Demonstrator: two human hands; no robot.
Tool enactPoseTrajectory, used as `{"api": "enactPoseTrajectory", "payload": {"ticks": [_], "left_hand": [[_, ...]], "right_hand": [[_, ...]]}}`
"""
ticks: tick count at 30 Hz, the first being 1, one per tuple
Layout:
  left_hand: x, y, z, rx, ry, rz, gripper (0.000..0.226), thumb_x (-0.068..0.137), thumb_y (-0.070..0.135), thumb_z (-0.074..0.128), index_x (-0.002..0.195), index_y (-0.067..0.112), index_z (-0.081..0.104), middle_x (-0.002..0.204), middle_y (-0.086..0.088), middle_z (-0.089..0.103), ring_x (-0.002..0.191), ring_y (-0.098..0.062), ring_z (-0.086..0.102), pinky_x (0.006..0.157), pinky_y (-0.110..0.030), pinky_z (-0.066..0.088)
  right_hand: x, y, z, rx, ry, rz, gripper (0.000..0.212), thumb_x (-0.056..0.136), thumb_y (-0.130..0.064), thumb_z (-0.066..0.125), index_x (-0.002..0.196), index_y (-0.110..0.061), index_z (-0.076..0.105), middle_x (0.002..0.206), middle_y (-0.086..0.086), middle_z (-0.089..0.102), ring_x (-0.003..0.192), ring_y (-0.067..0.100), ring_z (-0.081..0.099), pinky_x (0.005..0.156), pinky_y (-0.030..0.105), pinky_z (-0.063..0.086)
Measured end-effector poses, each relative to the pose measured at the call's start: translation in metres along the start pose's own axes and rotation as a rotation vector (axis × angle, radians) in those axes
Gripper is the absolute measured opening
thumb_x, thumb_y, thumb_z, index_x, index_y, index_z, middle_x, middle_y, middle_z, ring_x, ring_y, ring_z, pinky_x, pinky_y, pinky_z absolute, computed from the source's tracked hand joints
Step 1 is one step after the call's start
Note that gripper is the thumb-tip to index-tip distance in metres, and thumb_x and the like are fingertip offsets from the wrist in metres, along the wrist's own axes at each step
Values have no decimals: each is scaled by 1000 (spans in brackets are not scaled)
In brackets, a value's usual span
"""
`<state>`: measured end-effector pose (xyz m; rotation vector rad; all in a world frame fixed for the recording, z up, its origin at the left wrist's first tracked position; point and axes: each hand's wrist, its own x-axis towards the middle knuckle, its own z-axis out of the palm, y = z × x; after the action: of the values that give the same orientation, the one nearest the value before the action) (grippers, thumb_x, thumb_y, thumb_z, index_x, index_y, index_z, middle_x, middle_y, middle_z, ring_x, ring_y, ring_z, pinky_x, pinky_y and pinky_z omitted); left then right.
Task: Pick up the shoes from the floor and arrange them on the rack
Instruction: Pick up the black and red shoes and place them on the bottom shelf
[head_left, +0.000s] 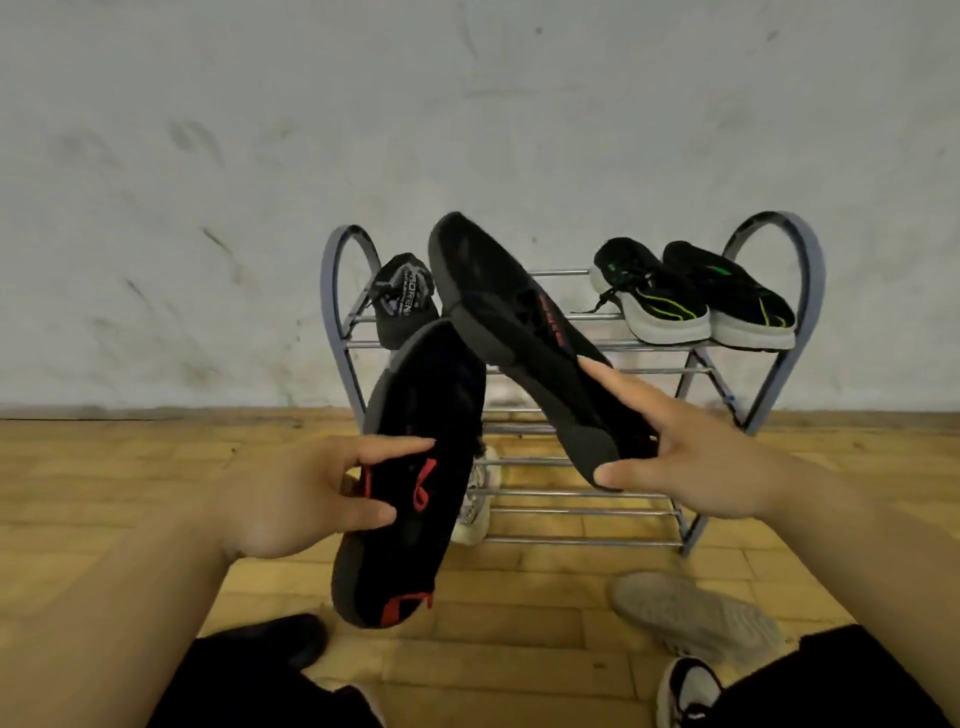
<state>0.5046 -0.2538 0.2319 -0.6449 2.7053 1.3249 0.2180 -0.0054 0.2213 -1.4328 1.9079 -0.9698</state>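
Note:
My left hand (306, 493) grips a black shoe with red trim (415, 467) by its side, toe pointing up toward the rack. A second black shoe with red lettering (519, 332) is held by its heel end in my right hand (691, 462), tilted up and to the left in front of the rack. The grey metal shoe rack (769, 291) stands against the wall. Its top shelf carries a black pair with green stripes and white soles (696, 296) on the right. A black shoe with white print (402, 296) stands at the left.
A pale shoe (478, 499) sits on a lower shelf, half hidden behind the shoe in my left hand. On the yellow brick floor lie a beige sneaker (691, 613), a black shoe (280, 639) and a black-and-white shoe (685, 691).

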Motion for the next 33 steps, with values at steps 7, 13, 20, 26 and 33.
{"api": "enactPoseTrajectory", "payload": {"ticks": [7, 13, 20, 26, 33], "left_hand": [[1, -62, 19, 148, -284, -298, 65, 95, 18, 71, 149, 46, 46, 122, 25, 64, 95, 14, 65, 78, -8, 48], [47, -86, 71, 185, -369, -397, 63, 99, 24, 65, 154, 44, 39, 128, 7, 60, 102, -19, 66, 79, -36, 59], [148, -121, 190, -15, -447, -375, 62, 100, 26, 64, 154, 43, 39, 151, 3, 46, 124, -22, 56, 96, -41, 57], [216, -144, 278, -280, -264, -366, 47, 106, 22, 54, 149, 39, 45, 150, -3, 48, 132, -25, 50, 105, -41, 50], [307, -143, 310, -226, -65, -275, 41, 111, 17, 40, 150, 30, 43, 132, 3, 52, 111, -15, 56, 76, -13, 46]], "right_hand": [[9, 36, 3, -263, -585, 287, 91, 90, -44, 77, 151, -66, 13, 155, -38, 21, 144, 0, 29, 112, 29, 32], [22, 104, -9, -516, -895, 740, 89, 84, -48, 78, 153, -59, 25, 158, -14, 31, 134, 20, 41, 112, 40, 40], [-5, 236, -29, -242, -747, 949, 84, 92, -26, 76, 159, -43, 28, 127, -6, 56, 101, 20, 61, 82, 30, 50], [-31, 335, 57, -261, -297, 818, 94, 87, -49, 76, 161, -41, 19, 156, -3, 47, 127, 20, 57, 90, 26, 44], [29, 401, 105, -256, 54, 791, 90, 88, -61, 67, 159, -46, 15, 148, 10, 41, 118, 33, 57, 92, 41, 55]]}}
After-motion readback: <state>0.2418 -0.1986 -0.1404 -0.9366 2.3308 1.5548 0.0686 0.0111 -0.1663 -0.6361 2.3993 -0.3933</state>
